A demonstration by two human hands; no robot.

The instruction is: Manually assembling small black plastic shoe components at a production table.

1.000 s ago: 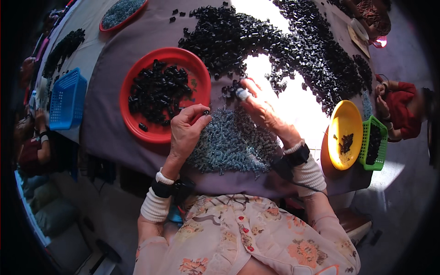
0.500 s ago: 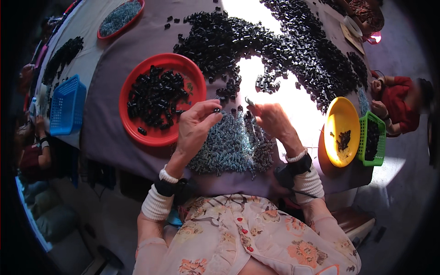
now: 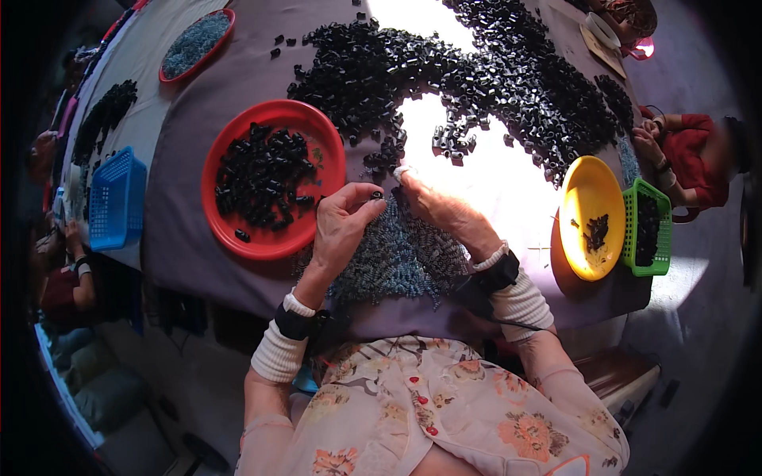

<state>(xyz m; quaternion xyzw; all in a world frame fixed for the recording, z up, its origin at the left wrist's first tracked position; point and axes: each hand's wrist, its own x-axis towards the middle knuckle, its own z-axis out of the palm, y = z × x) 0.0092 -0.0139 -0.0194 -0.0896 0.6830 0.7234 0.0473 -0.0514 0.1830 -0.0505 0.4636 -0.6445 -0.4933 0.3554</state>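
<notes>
My left hand [image 3: 343,230] pinches a small black plastic piece [image 3: 377,195] between thumb and forefinger, its hole facing up. My right hand [image 3: 444,208] is just to the right, fingers drawn together and pointing at the near edge of the black pieces. Whether something sits in its fingertips is hidden; a pale wrap shows at one fingertip. Beneath both hands spreads a heap of small metal springs [image 3: 369,266]. Left of my left hand is a red plate [image 3: 329,170] holding a pile of black pieces [image 3: 262,178].
A large heap of loose black pieces [image 3: 468,75] covers the far table. At right stand a yellow plate [image 3: 591,178] and a green basket [image 3: 660,202]; at left, a blue basket [image 3: 117,198] and a red dish of springs [image 3: 194,46]. Co-workers sit at both sides.
My right hand has moved left and slightly away from me, nearer to my left hand. My left hand keeps its pinch on the black piece and has barely moved.
</notes>
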